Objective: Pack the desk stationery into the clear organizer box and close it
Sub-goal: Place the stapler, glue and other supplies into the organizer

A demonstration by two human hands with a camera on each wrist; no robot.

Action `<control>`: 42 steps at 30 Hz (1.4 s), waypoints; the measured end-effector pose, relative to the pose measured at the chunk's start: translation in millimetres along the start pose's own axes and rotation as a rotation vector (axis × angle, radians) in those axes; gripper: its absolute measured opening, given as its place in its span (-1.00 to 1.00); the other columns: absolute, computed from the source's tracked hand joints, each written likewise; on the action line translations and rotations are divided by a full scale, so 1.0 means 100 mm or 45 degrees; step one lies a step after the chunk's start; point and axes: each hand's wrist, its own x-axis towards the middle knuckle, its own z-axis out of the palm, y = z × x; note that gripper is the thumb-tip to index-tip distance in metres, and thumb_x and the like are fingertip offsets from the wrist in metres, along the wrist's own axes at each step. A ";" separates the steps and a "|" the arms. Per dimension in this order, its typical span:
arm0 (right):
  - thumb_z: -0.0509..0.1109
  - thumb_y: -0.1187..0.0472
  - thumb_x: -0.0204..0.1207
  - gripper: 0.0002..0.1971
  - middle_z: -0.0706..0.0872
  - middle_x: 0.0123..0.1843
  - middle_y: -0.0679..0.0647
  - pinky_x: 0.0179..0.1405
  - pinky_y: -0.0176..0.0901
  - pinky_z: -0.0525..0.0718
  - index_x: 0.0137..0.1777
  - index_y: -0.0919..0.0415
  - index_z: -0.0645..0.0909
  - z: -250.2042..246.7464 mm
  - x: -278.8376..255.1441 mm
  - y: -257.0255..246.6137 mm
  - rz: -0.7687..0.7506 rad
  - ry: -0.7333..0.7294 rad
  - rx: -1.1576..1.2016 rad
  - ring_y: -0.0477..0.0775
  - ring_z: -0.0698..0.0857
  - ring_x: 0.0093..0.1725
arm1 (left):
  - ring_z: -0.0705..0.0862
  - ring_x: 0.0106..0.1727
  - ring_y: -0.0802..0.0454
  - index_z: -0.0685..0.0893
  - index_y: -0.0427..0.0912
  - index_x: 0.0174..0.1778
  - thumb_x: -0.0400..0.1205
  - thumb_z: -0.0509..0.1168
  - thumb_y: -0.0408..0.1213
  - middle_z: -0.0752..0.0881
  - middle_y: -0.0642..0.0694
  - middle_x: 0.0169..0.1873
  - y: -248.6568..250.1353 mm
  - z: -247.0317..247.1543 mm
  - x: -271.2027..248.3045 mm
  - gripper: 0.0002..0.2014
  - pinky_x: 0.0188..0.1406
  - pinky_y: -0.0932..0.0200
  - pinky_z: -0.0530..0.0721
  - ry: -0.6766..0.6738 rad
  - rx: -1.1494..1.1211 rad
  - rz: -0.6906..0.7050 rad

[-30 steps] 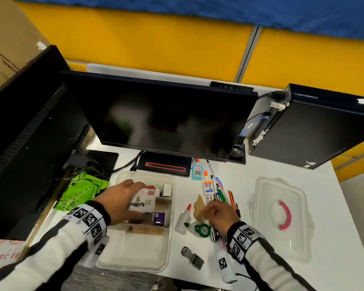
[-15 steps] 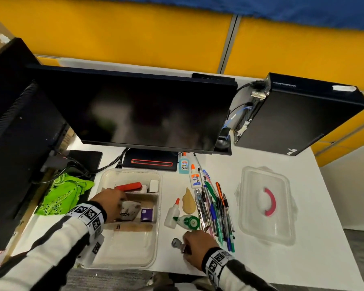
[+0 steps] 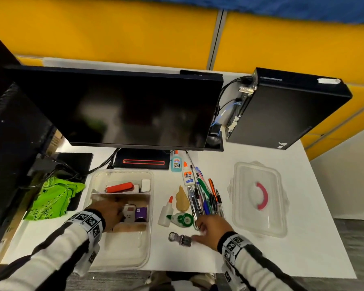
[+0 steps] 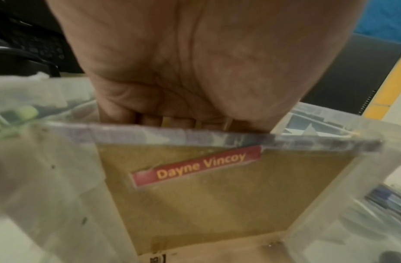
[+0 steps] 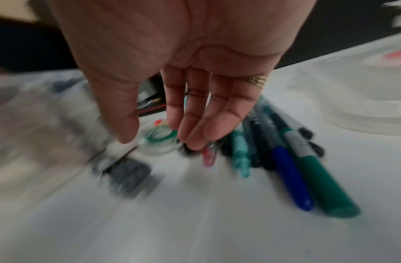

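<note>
The clear organizer box (image 3: 97,181) lies open at the left of the white desk. It holds a red stapler (image 3: 119,187), a white eraser (image 3: 145,185) and a purple item (image 3: 140,214). My left hand (image 3: 114,210) reaches into its middle compartment and grips a white marker box (image 3: 130,213). In the left wrist view my left hand (image 4: 181,119) curls down behind a cardboard divider (image 4: 217,195), fingertips hidden. My right hand (image 3: 206,224) hovers open over the near ends of the pens (image 3: 206,198). It is beside the correction tape (image 3: 182,219) and the stamp (image 3: 180,239). The right wrist view shows my right hand (image 5: 161,140) empty.
The box's lid (image 3: 244,217) with a pink handle lies at the right. Two glue bottles (image 3: 187,175), a small glue bottle (image 3: 166,215) and a tan eraser (image 3: 181,199) lie mid-desk. A monitor (image 3: 124,110), a black computer (image 3: 282,110) and a green cloth (image 3: 55,198) surround the work area.
My left hand has lowered the white marker box into the organizer beside the purple item. My right hand left the stamp and moved right toward the pens' near ends.
</note>
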 end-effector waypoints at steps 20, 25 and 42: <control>0.66 0.11 0.40 -0.75 0.78 -0.07 -0.11 -0.18 -0.11 0.79 0.06 0.04 0.81 -0.65 0.18 -1.12 -0.487 0.165 0.568 0.06 0.77 -0.22 | 0.61 0.28 0.35 0.50 0.30 0.49 0.58 0.45 -0.16 0.56 0.27 0.36 0.37 -0.48 -0.53 -0.44 0.22 0.42 0.60 0.656 -0.649 0.732; 0.60 0.08 0.50 -0.68 0.78 0.05 -0.14 -0.14 -0.35 0.75 0.25 -0.08 0.75 -0.63 0.34 -1.30 -0.511 0.118 0.570 -0.03 0.78 -0.09 | 0.74 0.09 0.26 0.80 0.08 0.15 0.52 0.54 -0.24 0.78 0.13 0.09 0.29 -0.41 -0.52 -0.71 0.10 0.30 0.71 0.768 -0.718 0.708; 0.37 0.04 0.60 -0.77 0.83 0.10 0.08 0.16 0.05 0.78 0.18 0.05 0.72 -0.16 1.03 -0.94 0.086 0.125 -0.106 0.18 0.78 0.09 | 0.72 -0.08 0.04 0.76 -0.02 -0.09 0.52 0.47 0.02 0.76 0.01 -0.12 0.44 -0.11 0.02 -0.80 0.00 0.11 0.77 0.449 -0.463 -0.074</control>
